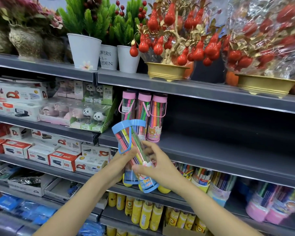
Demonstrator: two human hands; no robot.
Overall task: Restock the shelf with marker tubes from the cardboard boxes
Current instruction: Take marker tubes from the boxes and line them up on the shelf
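— Where the grey shelf (211, 150) stands mostly bare, we see three pink-capped marker tubes (144, 114) upright at its left end; what do our hands hold?

— Two blue-capped marker tubes (131, 150), tilted in front of that shelf; our right hand (157, 165) curls its fingers round the nearer one; our left hand (121, 160) sits behind them, its fingers mostly hidden, so we cannot tell its grip.

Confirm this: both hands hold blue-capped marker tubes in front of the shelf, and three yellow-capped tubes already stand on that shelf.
Wrong on one point: the three tubes on the shelf have pink caps, not yellow. The head view shows it. The left hand and right hand do hold blue-capped marker tubes in front of it.
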